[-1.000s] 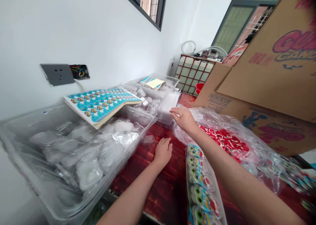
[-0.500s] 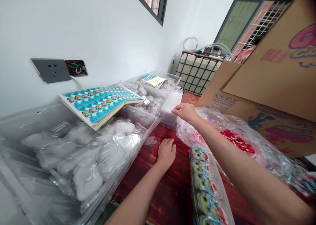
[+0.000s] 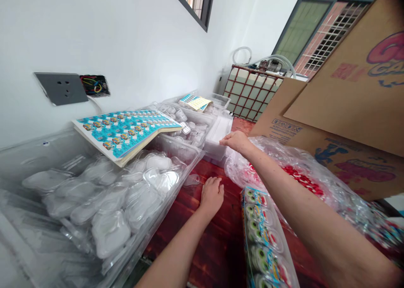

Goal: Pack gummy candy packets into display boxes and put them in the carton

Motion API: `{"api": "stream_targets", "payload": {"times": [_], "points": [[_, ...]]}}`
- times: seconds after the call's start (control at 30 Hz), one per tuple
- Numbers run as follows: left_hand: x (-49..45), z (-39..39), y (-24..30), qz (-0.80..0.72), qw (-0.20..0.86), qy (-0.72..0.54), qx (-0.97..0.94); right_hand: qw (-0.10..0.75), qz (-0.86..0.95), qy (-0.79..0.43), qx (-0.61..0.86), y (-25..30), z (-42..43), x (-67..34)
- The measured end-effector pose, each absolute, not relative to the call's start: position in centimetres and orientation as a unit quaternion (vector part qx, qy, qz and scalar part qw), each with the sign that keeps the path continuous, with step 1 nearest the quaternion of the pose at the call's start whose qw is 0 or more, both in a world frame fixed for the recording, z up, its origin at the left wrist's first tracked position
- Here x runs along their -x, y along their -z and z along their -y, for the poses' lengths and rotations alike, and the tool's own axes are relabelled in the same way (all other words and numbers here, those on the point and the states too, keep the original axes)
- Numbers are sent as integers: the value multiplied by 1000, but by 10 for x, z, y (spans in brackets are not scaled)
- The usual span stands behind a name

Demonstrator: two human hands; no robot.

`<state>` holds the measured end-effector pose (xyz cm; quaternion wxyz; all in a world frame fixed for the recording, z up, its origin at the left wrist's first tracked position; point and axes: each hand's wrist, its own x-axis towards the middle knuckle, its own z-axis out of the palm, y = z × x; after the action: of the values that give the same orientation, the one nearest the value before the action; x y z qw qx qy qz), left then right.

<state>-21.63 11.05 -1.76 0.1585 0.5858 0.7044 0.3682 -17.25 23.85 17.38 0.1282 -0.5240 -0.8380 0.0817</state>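
Note:
My left hand (image 3: 211,195) lies palm down on the dark red table (image 3: 217,241), fingers loosely curled, beside a clear bin (image 3: 176,147) full of empty clear plastic shells. My right hand (image 3: 236,142) reaches forward over a clear bag of red and white candy (image 3: 299,176), its fingers bent at the edge of a white plastic container (image 3: 217,137); I cannot see anything held in it. A strip of packed candy rolls (image 3: 263,239) lies under my right forearm.
A blue sticker sheet pad (image 3: 126,130) rests on the bin. A second bin (image 3: 195,124) of shells and a smaller pad (image 3: 195,102) stand behind. Cardboard candy boxes (image 3: 347,111) fill the right. A wall socket (image 3: 61,88) and a red grid rack (image 3: 249,94) are beyond.
My right hand has moved forward and slightly left, from above the candy bag to the white container's edge. My left hand has stayed on the table.

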Motion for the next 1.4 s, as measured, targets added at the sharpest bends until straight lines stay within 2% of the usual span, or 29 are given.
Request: {"api": "stream_targets", "payload": {"times": [0.37, 0.63, 0.8, 0.9, 1.0, 1.3, 1.4], "points": [[217, -110, 16, -706, 163, -360, -588, 96, 841, -38, 531, -175, -236, 176], [217, -109, 15, -705, 164, -361, -589, 79, 904, 117, 405, -166, -226, 169], [216, -110, 16, -702, 166, -366, -587, 48, 919, 158, 359, -168, -224, 171], [216, -111, 18, -701, 167, -372, -586, 44, 920, 138, 364, -170, -227, 173], [216, -112, 18, -697, 170, -379, -584, 112, 915, 88, 378, -172, -230, 175], [222, -114, 14, -669, 185, -431, -577, 468, 793, -37, 387, -189, -243, 163], [225, -115, 11, -648, 198, -467, -568, 605, 705, -139, 343, -198, -234, 142]]}}
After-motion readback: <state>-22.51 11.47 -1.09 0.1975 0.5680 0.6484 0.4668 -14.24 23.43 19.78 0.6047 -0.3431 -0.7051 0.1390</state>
